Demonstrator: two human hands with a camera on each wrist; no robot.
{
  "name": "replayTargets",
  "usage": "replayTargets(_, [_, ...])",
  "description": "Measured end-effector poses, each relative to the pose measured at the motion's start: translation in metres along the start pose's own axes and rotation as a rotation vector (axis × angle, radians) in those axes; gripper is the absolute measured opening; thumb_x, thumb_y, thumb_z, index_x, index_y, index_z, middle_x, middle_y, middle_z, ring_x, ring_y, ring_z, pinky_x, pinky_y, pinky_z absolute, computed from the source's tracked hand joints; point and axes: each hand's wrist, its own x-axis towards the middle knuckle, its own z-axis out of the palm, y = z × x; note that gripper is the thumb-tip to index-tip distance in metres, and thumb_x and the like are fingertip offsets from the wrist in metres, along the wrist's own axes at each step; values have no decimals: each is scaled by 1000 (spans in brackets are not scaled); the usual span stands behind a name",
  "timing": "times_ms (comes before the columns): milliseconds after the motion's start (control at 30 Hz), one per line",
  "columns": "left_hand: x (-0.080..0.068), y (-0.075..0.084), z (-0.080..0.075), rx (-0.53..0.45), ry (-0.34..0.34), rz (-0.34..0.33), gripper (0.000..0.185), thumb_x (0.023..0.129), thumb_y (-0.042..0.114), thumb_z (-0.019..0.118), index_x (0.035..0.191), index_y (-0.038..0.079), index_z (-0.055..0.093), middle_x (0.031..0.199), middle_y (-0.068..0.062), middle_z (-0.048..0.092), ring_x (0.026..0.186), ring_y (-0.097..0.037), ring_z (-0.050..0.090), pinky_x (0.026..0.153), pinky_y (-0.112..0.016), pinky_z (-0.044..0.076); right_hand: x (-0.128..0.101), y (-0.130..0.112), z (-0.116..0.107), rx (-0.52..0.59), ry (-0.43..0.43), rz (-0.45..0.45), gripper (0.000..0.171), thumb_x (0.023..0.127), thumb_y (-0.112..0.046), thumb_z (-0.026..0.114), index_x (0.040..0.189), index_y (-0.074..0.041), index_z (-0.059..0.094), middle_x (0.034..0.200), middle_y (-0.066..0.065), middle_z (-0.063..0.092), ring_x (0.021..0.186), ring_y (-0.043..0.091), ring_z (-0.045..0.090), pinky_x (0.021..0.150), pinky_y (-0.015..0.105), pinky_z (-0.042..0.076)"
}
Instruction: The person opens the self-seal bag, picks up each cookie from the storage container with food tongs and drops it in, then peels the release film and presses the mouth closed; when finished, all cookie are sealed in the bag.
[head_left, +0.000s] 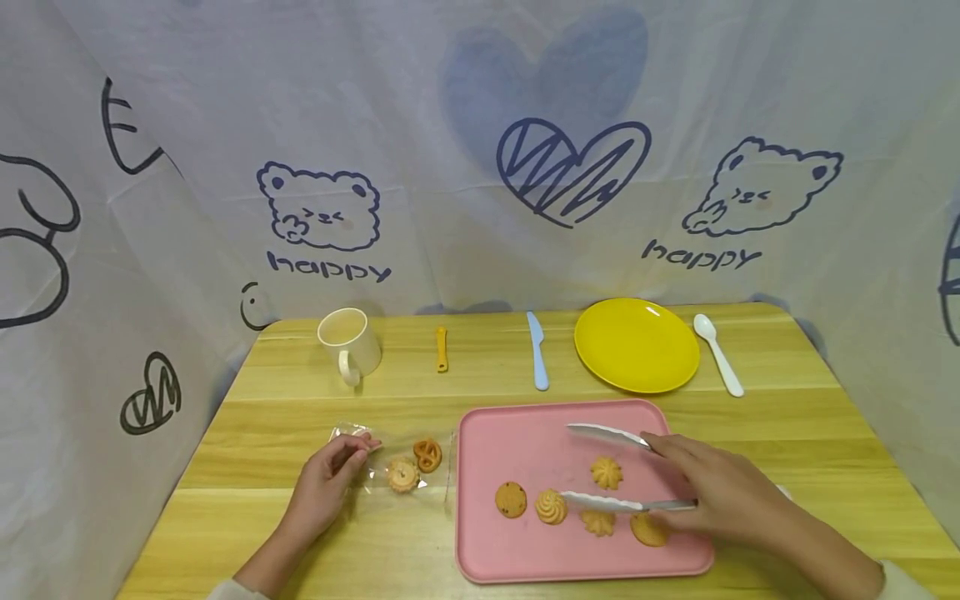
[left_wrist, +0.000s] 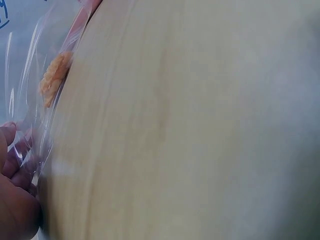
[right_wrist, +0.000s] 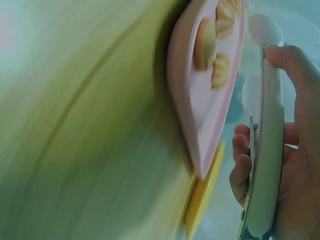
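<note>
My left hand (head_left: 330, 477) pinches the edge of a clear plastic bag (head_left: 444, 492) on the table, left of the pink tray. Inside the bag lie a pretzel (head_left: 427, 455) and a round cookie (head_left: 403, 475). In the left wrist view, thumb and fingers grip the clear film. My right hand (head_left: 723, 492) holds a pair of tongs (right_wrist: 272, 135) over the tray (head_left: 525, 433), with the two arms spread apart. The lower tip overlaps a swirl cookie (head_left: 551, 507) in the head view. A chocolate-chip cookie (head_left: 511, 500), a flower-shaped cookie (head_left: 607, 472) and other cookies also lie on the tray.
Along the back of the table stand a cream mug (head_left: 351, 343), a short yellow handle-like piece (head_left: 442, 350), a pale blue knife (head_left: 537, 350), a yellow plate (head_left: 637, 346) and a white spoon (head_left: 718, 354). A printed cloth (head_left: 450, 275) hangs behind the table.
</note>
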Motion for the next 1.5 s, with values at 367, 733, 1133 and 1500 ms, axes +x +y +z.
replayTargets(367, [0,0,0,0,-4,-14,12,104,8,60,108,-1,66,122,-15,73,130,-13,58,102,-9,45,-13,37,-20,-43,-69,-3,83,80,-60,83,145,-15,59,135,7,66,116,30,66,88,52,60])
replayTargets(733, [0,0,-1,-22,-2,-3,12,104,8,60,107,-2,66,121,-14,74,128,-8,58,102,-9,46,-4,40,-19,-39,-114,-36,74,85,-63,77,145,-22,61,132,2,68,115,28,67,88,53,61])
replayTargets(1133, [-1,1,-1,-15,2,2,12,104,9,60,107,-1,66,120,-14,74,128,-7,57,103,-8,45,0,37,-21,-14,-142,-3,66,86,-58,77,140,-21,65,129,3,71,112,28,69,90,54,60])
replayTargets(1500, [-1,0,-1,-22,0,11,13,104,9,60,107,-2,66,120,-15,74,128,-7,58,103,-8,45,0,36,-23,-28,-83,-52,65,86,-59,77,137,-21,68,121,-1,75,99,14,69,82,44,62])
